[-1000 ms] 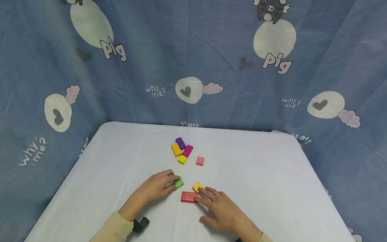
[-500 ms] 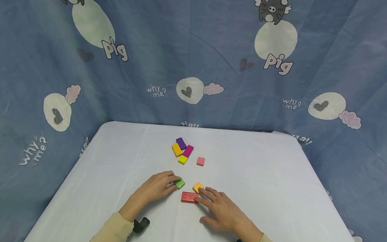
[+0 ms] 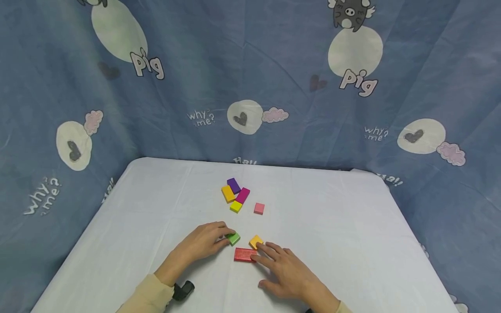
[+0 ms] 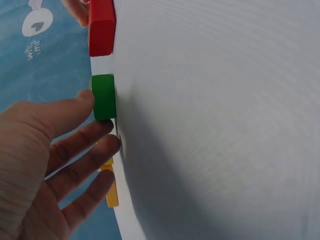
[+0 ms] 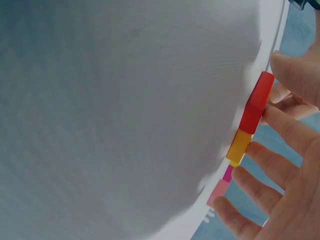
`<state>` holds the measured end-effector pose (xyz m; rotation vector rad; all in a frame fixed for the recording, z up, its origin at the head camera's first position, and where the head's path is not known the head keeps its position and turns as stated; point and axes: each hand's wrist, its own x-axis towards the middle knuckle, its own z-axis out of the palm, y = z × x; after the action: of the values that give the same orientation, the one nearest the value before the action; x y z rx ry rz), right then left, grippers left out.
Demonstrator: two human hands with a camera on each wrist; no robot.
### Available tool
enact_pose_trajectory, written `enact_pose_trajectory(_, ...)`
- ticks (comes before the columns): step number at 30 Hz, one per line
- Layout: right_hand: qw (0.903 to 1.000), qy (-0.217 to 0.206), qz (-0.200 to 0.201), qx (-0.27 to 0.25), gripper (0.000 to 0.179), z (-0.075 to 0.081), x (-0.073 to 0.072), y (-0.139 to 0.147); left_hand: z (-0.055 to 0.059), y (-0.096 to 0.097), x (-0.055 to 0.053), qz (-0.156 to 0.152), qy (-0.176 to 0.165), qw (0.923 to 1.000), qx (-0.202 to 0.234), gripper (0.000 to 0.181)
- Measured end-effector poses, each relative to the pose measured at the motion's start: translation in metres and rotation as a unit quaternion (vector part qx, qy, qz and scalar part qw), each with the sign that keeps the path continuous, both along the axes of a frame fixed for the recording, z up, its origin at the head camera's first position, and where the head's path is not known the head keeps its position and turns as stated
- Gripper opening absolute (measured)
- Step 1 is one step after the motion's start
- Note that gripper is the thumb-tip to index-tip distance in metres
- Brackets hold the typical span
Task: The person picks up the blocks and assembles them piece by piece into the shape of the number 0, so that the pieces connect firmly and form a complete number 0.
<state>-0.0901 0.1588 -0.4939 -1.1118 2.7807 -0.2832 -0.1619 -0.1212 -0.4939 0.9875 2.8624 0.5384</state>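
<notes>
A green block (image 3: 233,238) lies on the white table, its near-left edge between the thumb and index finger of my left hand (image 3: 203,240). In the left wrist view the thumb tip meets the green block (image 4: 104,97) and the index fingertip is at its end. My right hand (image 3: 287,271) is spread low over the table. Its index fingertip rests on the right end of a red block (image 3: 243,254), and its middle fingertip touches a small orange-yellow block (image 3: 256,241). The right thumb stands apart from the red block (image 5: 257,102) in the right wrist view.
Farther back lie a purple block (image 3: 234,185), an orange block (image 3: 228,194), a magenta block (image 3: 242,195) and a yellow block (image 3: 236,206), close together. A pink block (image 3: 259,208) sits apart to their right. Behind the white table (image 3: 332,208) hangs a blue printed curtain (image 3: 176,95).
The green block has slid slightly right, toward the orange-yellow block, with my left fingers. My right hand and the other blocks have stayed in place.
</notes>
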Motion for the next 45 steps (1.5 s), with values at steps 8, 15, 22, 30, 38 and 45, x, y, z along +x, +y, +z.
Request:
enact_pose_trajectory(8, 1.0, 0.003, -0.002, 0.004, 0.065, 0.0012, 0.0014, -0.0007, 0.0012, -0.0005, 0.0016, -0.009, 0.013, 0.9999, 0.003, 0.03)
enact_pose_trajectory(15, 0.9999, 0.01, 0.001, 0.004, 0.064, 0.0026, 0.0006, -0.0006, 0.0022, 0.0008, 0.0018, -0.008, 0.01, 0.9999, -0.001, 0.032)
enact_pose_trajectory(22, 1.0, -0.001, -0.003, 0.005, 0.063, 0.0041, 0.0004, -0.001, 0.0015, 0.0003, 0.0008, -0.005, 0.008, 1.0, 0.002, 0.032)
enact_pose_trajectory(30, 0.9999, 0.012, 0.005, -0.003, 0.062, 0.0031, 0.0009, 0.0004, 0.0014, 0.0004, 0.0011, -0.02, 0.01, 0.9997, 0.004, 0.034)
enact_pose_trajectory(38, 0.9999, 0.015, 0.007, -0.004, 0.063, 0.0018, 0.0005, 0.0006, 0.0005, 0.0027, 0.0013, -0.003, 0.0, 1.0, -0.005, 0.036)
enact_pose_trajectory(45, 1.0, 0.004, 0.002, 0.001, 0.063, 0.0021, 0.0008, 0.0006, -0.0008, -0.0009, 0.0002, -0.004, -0.014, 0.9999, 0.0, 0.041)
